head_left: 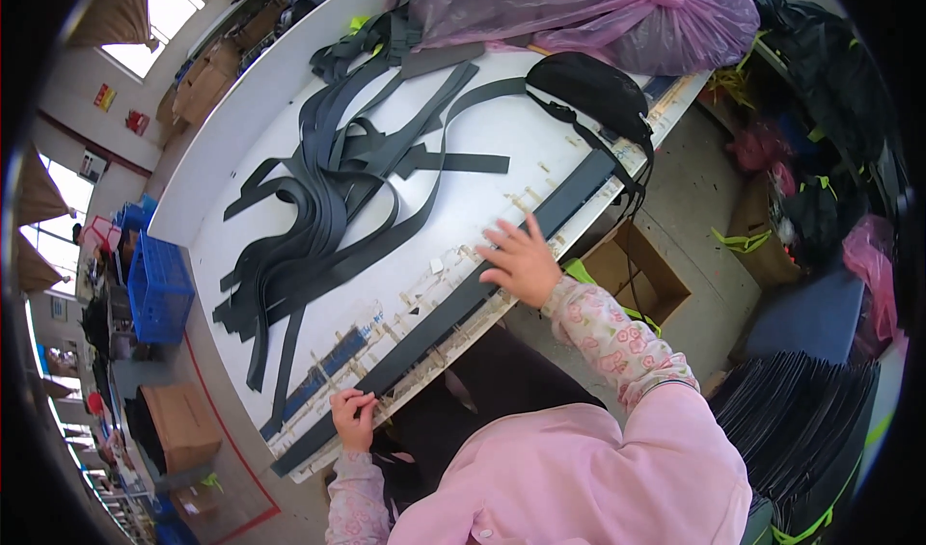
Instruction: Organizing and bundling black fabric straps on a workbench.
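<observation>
A long dark strap lies stretched along the near edge of the white table. My left hand pinches the strap near its lower left end against the table edge. My right hand rests flat on the strap farther right, fingers spread. A loose heap of dark straps covers the middle of the table beyond both hands.
A black pouch and a pink plastic bag sit at the table's far end. An open cardboard box stands on the floor by my right arm. A stack of dark sheets is at my right, blue crates to the left.
</observation>
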{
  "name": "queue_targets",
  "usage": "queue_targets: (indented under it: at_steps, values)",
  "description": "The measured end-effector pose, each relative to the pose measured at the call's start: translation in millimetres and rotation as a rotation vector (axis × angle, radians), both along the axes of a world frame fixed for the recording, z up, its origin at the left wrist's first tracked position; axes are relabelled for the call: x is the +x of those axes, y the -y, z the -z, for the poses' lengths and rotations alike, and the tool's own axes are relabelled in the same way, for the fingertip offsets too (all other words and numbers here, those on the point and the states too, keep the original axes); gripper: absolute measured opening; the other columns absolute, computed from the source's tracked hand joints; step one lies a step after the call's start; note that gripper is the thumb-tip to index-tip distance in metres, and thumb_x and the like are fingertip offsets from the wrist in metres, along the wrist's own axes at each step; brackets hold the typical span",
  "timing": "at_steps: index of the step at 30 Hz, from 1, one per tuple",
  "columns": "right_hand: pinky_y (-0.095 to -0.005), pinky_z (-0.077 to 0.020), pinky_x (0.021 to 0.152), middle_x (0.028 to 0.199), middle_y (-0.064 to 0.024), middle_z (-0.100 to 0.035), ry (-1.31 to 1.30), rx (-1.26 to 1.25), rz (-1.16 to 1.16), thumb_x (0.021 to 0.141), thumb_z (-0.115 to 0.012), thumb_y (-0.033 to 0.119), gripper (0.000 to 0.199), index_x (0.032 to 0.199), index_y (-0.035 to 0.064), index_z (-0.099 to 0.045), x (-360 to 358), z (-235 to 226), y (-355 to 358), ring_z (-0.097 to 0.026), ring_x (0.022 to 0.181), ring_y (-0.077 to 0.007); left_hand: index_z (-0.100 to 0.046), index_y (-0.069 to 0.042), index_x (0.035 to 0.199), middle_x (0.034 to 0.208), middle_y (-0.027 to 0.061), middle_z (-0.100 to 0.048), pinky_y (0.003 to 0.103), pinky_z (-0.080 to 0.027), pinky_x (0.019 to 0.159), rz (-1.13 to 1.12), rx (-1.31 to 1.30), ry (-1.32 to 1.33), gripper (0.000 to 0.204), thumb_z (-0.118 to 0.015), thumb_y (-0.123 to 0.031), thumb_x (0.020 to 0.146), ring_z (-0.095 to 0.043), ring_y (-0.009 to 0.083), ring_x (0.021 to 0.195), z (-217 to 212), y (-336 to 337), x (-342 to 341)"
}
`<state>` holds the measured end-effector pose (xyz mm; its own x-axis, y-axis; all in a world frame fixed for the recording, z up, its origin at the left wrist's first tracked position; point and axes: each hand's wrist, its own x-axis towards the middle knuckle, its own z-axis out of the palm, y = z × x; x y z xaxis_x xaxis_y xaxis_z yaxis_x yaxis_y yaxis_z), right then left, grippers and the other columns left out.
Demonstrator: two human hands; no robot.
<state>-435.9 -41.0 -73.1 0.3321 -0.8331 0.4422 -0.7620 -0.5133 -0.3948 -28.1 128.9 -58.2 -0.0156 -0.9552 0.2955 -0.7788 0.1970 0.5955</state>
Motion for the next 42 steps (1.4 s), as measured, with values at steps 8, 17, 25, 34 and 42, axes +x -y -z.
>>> queue_targets:
  at_steps: [8,17,25,34,42]
  values:
    - [-0.0423,-0.0332,0.113,0.128,-0.0133,-0.062,0.326,0.097,0.207,0.095,-0.060,0.026,0.031,0.120,0.0089,-0.066,-186,28,87,-0.047,0.131,-0.0332,-0.070,-0.005,0.081,0.091,0.0092,-0.061,0.035,-0.045,0.084,0.024,0.102,0.014,0.013,-0.077,0.000,0.071,-0.057,0.0255,0.091,-5,0,3]
    - [-0.0385,-0.0442,0.100,0.113,-0.0131,-0.066,0.511,0.254,0.378,0.084,-0.063,0.005,0.033,0.117,0.0080,-0.066,-230,-14,85,-0.057,0.114,-0.0317,-0.071,-0.005,0.080,0.091,0.0096,-0.061,0.036,-0.045,0.082,0.009,0.159,0.069,0.014,-0.079,-0.003,0.069,-0.057,0.0269,0.092,-9,3,8]
    - [-0.0424,-0.0413,0.104,0.116,-0.0101,-0.064,0.231,-0.012,0.377,0.077,-0.070,0.007,0.037,0.114,0.0074,-0.065,-222,-7,64,-0.055,0.117,-0.0304,-0.068,-0.004,0.078,0.091,0.0109,-0.060,0.037,-0.046,0.080,0.032,0.204,0.097,0.015,-0.079,-0.002,0.069,-0.058,0.0274,0.090,-11,8,8]
    - [-0.0404,-0.0434,0.091,0.089,-0.0053,-0.067,-0.011,-0.013,0.001,0.092,-0.058,0.047,0.039,0.083,0.0103,-0.070,-129,0,77,-0.060,0.095,-0.0247,-0.067,-0.004,0.076,0.092,0.0114,-0.061,0.036,-0.047,0.080,0.034,0.248,0.122,0.015,-0.080,-0.002,0.069,-0.059,0.0268,0.090,-18,8,6]
    - [-0.0367,-0.0427,0.082,0.072,-0.0039,-0.062,0.066,-0.030,0.068,0.094,-0.056,0.043,0.044,0.071,0.0090,-0.069,-124,6,92,-0.059,0.080,-0.0233,-0.066,-0.002,0.077,0.090,0.0113,-0.059,0.034,-0.046,0.081,-0.001,0.251,0.088,0.016,-0.079,0.001,0.068,-0.058,0.0251,0.089,-21,9,0]
